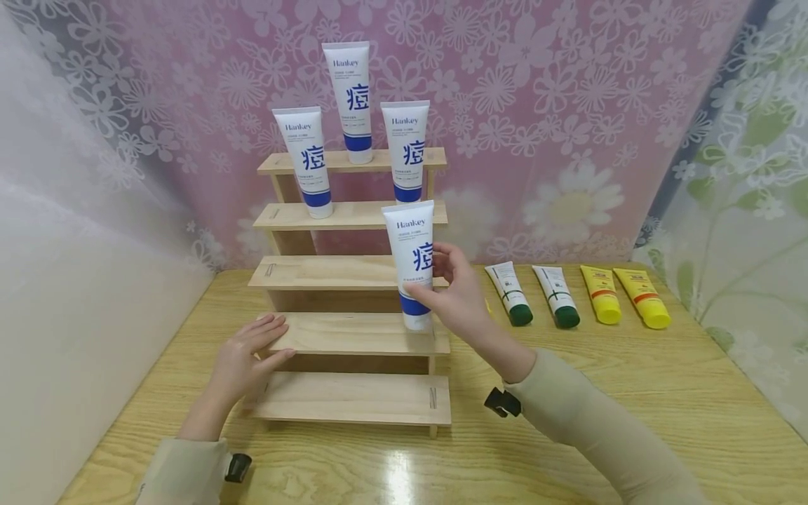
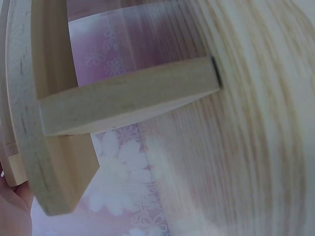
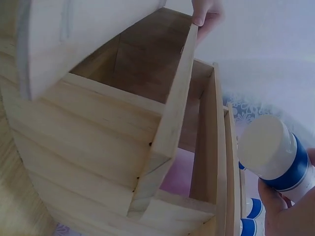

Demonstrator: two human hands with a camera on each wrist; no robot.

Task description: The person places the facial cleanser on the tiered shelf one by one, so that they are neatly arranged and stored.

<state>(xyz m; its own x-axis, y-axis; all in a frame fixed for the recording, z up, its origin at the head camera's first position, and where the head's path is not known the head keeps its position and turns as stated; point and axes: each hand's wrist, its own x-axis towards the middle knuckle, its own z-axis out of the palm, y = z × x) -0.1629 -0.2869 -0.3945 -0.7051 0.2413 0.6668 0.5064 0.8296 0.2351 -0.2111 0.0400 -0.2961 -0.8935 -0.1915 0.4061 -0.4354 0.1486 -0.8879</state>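
Note:
My right hand [image 1: 463,294] grips a white and blue squeeze tube [image 1: 407,238] by its lower part, thumb across the front. The tube is upright, cap down, at the right end of the second step from the bottom of a wooden tiered rack [image 1: 353,333]. In the right wrist view, the tube's white cap [image 3: 263,145] shows; whether it touches the step I cannot tell. My left hand [image 1: 243,358] rests on that same step's left end, fingers extended over the top. Matching tubes stand higher up: one [image 1: 350,102] on the top step, two [image 1: 304,161] on the step below.
Right of the rack, two white tubes with green caps [image 1: 510,294] and two yellow tubes [image 1: 601,294] lie on the wood-grain table [image 1: 568,393]. A bit of yellow peeks out behind my right wrist. A flowered curtain [image 1: 505,140] hangs close behind the rack.

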